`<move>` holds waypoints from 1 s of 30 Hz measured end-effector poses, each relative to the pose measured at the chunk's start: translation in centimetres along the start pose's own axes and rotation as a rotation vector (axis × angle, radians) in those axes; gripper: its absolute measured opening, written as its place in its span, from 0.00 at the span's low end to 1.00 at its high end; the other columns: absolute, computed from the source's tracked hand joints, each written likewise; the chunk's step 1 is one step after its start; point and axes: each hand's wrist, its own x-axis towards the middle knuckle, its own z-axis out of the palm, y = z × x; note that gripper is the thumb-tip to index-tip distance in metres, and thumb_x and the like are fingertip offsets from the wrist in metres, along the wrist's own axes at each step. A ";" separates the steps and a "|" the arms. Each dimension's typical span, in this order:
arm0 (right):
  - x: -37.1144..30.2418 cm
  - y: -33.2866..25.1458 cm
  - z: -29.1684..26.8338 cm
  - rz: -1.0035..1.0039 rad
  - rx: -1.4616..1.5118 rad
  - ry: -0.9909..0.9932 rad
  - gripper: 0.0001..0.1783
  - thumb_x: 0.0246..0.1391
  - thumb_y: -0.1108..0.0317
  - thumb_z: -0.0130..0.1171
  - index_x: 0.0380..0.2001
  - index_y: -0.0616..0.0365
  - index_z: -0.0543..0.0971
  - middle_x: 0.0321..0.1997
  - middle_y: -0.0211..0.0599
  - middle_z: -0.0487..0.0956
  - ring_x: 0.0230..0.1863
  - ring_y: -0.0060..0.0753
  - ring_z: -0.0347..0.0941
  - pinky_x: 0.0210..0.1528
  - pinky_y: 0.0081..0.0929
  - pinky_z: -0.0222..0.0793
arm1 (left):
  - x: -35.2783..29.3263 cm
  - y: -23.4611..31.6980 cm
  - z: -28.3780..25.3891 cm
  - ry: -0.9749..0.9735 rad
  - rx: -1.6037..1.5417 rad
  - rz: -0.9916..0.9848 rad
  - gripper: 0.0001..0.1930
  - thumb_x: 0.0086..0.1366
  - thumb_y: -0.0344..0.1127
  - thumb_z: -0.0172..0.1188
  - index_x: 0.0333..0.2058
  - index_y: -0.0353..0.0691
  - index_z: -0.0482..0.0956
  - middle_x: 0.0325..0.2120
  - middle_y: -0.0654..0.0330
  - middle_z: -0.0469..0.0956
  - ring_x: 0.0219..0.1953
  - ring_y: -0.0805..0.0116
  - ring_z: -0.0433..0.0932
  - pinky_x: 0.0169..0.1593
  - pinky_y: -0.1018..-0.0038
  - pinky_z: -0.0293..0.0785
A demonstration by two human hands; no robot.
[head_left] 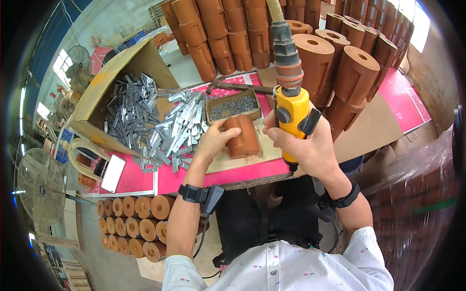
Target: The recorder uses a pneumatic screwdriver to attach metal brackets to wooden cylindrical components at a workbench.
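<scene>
My left hand [212, 141] is closed round the side of a short reddish-brown wooden cylinder [246, 140], thumb on top. The cylinder lies on a light board at the bench's near edge. In my right hand [313, 153] is a yellow power screwdriver [292, 116] with a dark side knob, its nose pointing down, just right of the cylinder and apart from it. A ribbed hose sleeve [286, 53] runs up from its top. Beyond the cylinder sits a small cardboard box of screws [235, 106]. The fingertips of my right hand are partly hidden behind the tool.
Flat metal plates [182, 123] are heaped left of my left hand, spilling from a large cardboard box [85, 119]. A hammer [242, 88] lies behind the screws. Stacked brown cylinders [201, 48] stand behind and at right [357, 72]; more [138, 225] are piled below left. A white phone [113, 173] leans nearby.
</scene>
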 end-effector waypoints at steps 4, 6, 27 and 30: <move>0.5 0.1 0.5 0.037 0.056 0.003 0.25 0.50 0.71 0.66 0.51 0.62 0.72 0.40 0.28 0.76 0.39 0.15 0.70 0.43 0.19 0.70 | 2.5 -2.5 -0.4 0.062 0.160 0.040 0.38 0.56 0.51 0.64 0.58 0.29 0.69 0.45 0.45 0.78 0.47 0.54 0.79 0.49 0.66 0.75; 0.7 0.5 0.6 0.012 0.042 0.009 0.25 0.49 0.70 0.66 0.51 0.62 0.71 0.40 0.28 0.76 0.40 0.16 0.70 0.44 0.19 0.70 | 2.4 -2.9 -0.3 0.086 0.202 0.032 0.40 0.55 0.54 0.65 0.58 0.28 0.69 0.48 0.43 0.77 0.49 0.49 0.78 0.54 0.64 0.72; 3.1 3.9 1.8 -0.010 0.149 0.033 0.22 0.50 0.76 0.64 0.49 0.62 0.72 0.40 0.30 0.78 0.42 0.18 0.73 0.47 0.21 0.71 | -1.0 0.4 0.4 -0.081 0.624 0.376 0.54 0.40 0.41 0.78 0.64 0.31 0.57 0.60 0.45 0.58 0.62 0.47 0.62 0.66 0.64 0.61; 3.4 4.3 2.1 -0.044 0.128 0.021 0.25 0.50 0.76 0.61 0.53 0.63 0.69 0.40 0.33 0.78 0.41 0.22 0.75 0.43 0.21 0.72 | -1.0 0.0 0.6 -0.075 0.616 0.383 0.54 0.41 0.41 0.78 0.64 0.31 0.56 0.60 0.45 0.57 0.63 0.48 0.61 0.66 0.64 0.61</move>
